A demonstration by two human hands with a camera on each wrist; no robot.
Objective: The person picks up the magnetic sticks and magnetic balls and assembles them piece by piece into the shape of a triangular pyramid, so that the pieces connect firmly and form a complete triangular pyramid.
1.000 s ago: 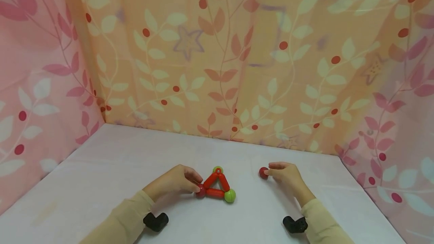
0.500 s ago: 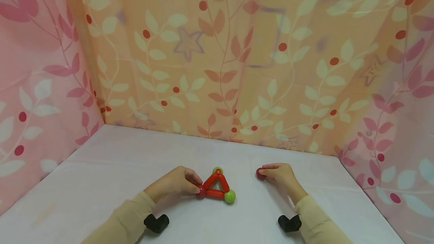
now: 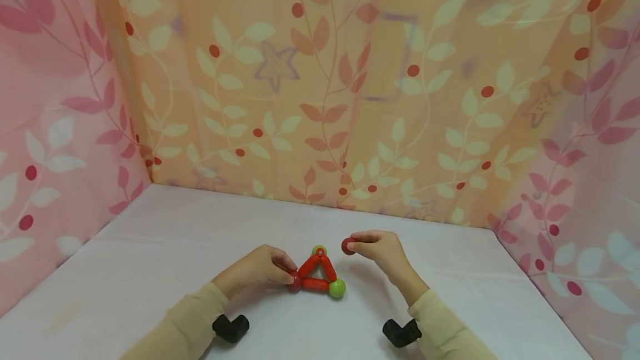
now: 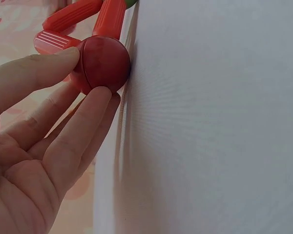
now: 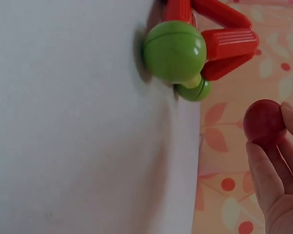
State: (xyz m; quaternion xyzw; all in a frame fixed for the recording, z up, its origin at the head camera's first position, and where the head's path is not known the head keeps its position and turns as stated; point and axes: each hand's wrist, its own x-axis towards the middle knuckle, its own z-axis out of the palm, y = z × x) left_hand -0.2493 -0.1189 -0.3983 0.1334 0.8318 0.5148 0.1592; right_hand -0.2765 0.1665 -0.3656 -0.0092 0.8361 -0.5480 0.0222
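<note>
On the white table, a frame of red rods (image 3: 315, 285) joins a red ball (image 4: 103, 63) at the left corner to a green ball (image 3: 337, 288) at the front right and another green ball (image 5: 195, 91) behind. In both wrist views, several rods slant up away from the tabletop. My left hand (image 3: 260, 268) pinches the corner red ball between thumb and fingertips, its palm visible in the left wrist view. My right hand (image 3: 382, 251) holds a loose red ball (image 5: 264, 122) by thumb and fingertips, raised off the table, just right of the frame and apart from it.
The white tabletop (image 3: 200, 221) spreads around the hands. Patterned cloth (image 3: 325, 99) hangs behind it and on both sides. A black wrist device (image 3: 231, 329) is at the left cuff, and another black device (image 3: 401, 332) at the right cuff.
My right hand has moved left with its red ball, closer to the frame, and has risen from the table. The left hand and the frame stay in place.
</note>
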